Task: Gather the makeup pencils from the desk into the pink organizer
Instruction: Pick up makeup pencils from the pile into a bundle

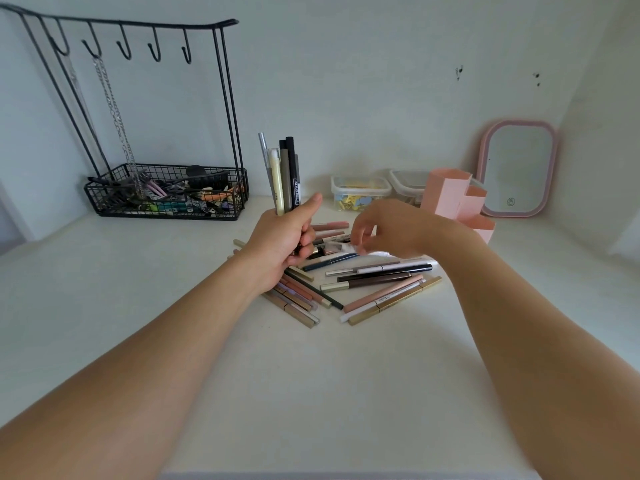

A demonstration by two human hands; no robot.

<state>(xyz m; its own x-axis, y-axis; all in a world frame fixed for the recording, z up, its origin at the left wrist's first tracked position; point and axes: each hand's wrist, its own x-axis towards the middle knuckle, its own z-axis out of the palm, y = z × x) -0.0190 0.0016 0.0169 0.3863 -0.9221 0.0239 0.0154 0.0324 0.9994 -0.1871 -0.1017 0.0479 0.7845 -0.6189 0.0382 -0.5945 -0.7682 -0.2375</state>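
Mid-gathering: the left hand [284, 242] clenches a pencil bundle [284, 174]; the right hand [384, 226], fingers half-curled and empty, must pinch another from the pile [367, 282].

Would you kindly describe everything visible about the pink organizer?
The pink organizer stands upright on the white desk, at the right rear beyond the pencil pile. It looks like matte plastic, made of joined angular open-topped compartments stepping down toward the front, tallest at the back. No pencils show in it. A pink-framed mirror leans behind it, clear boxes sit beside it, and the right forearm hides part of its lowest compartment.
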